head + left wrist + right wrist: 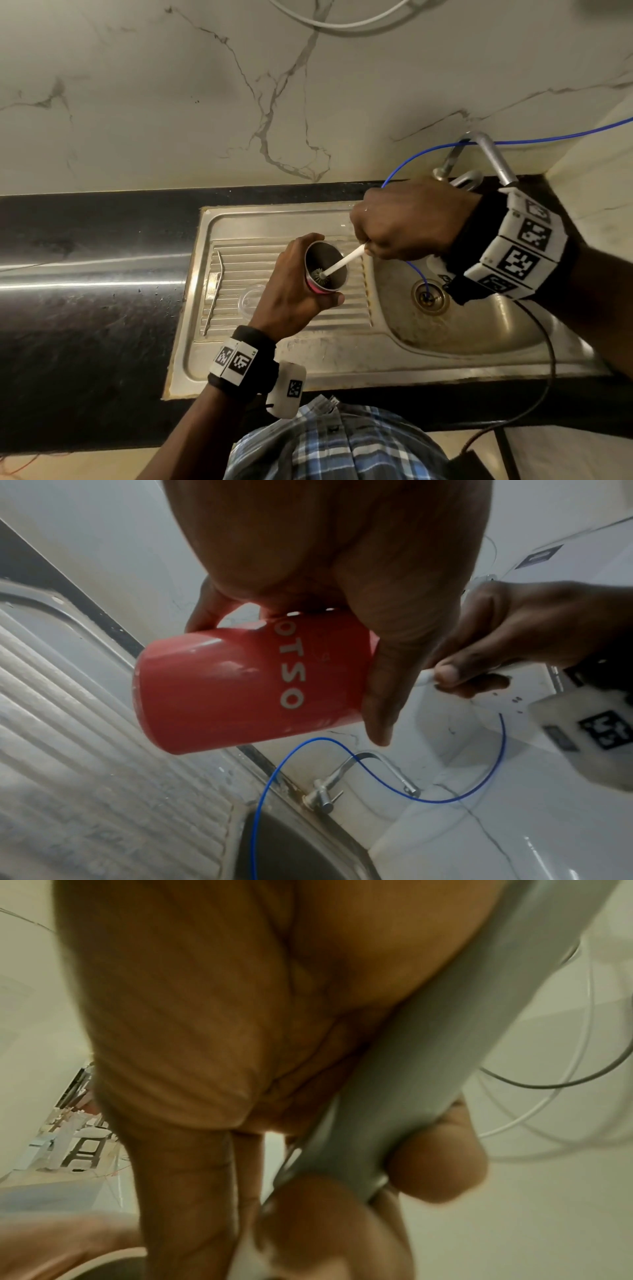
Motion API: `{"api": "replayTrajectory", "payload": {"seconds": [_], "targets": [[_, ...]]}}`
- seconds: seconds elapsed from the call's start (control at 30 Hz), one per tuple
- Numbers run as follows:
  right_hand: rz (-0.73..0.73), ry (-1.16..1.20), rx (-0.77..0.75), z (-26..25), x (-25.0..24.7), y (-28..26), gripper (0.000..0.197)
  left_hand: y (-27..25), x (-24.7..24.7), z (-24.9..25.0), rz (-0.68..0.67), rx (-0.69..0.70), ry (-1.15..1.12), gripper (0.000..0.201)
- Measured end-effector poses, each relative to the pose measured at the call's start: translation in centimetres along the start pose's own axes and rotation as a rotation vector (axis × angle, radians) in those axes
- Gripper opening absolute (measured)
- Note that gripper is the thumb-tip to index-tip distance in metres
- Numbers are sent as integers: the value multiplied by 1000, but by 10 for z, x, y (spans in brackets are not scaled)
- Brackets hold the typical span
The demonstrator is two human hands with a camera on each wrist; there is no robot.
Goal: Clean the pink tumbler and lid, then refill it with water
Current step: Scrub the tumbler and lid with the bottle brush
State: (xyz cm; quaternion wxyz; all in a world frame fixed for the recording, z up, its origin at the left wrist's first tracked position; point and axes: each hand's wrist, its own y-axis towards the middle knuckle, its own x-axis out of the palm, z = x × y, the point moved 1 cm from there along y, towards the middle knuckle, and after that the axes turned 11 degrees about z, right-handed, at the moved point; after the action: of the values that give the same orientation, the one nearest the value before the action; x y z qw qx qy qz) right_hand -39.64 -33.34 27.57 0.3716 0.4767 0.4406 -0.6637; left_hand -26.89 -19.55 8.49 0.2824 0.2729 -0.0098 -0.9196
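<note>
Pink tumbler (325, 270) sits tilted above the drainboard (239, 260), your left hand (294, 294) wrapped round its body. Brush (342, 262) head is inside it; your right hand (407, 222) grips the handle. Clear lid (251, 299), prob. the tumbler's, lies w/ a metal straw (214, 291) on the drainboard.

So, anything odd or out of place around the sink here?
One thing: a thin blue tube arcs from the wall past the tap and ends in the sink drain. Otherwise normal: left hand tilts the tumbler, right hand works a brush inside. No spills.
</note>
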Motion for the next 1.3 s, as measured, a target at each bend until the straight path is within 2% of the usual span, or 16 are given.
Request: {"api": "replayTrajectory", "payload": {"seconds": [0.07, 0.17, 0.3, 0.43, 0.53, 0.7, 0.83, 1.0, 1.1, 1.2, 1.3], "targets": [[7, -4, -17, 0, 2, 0, 16, 1, 0, 5, 1, -3, -19, 96], [43, -10, 6, 8, -9, -2, 22, 1, -4, 2, 10, -17, -37, 89], [83, -25, 24, 16, -20, -5, 16, -6, -9, -11, 2, -42, -36, 82], [68, -67, 1, 5, -11, -1, 21, -10, -2, 1, -49, -40, -31, 93], [25, -86, -20, -1, -2, 2, 33, -10, 4, 10, -61, -35, -60, 96], [72, -101, -13, 4, -13, -6, 28, -10, 4, 4, -59, -51, -63, 91], [104, -83, -5, 11, -29, -12, 6, -12, 0, 0, -73, -68, -65, 88], [63, -117, -43, -4, -12, -6, 11, -9, 9, 22, -131, -31, -61, 94], [83, -126, -31, 0, -14, -7, 18, -10, 9, 23, -113, -36, -80, 93], [130, -89, -19, 9, -25, -12, 9, -11, 2, 14, -90, -53, -80, 89], [155, -100, -20, 11, -30, -13, 11, -11, -3, 11, -102, -62, -82, 88]]}}
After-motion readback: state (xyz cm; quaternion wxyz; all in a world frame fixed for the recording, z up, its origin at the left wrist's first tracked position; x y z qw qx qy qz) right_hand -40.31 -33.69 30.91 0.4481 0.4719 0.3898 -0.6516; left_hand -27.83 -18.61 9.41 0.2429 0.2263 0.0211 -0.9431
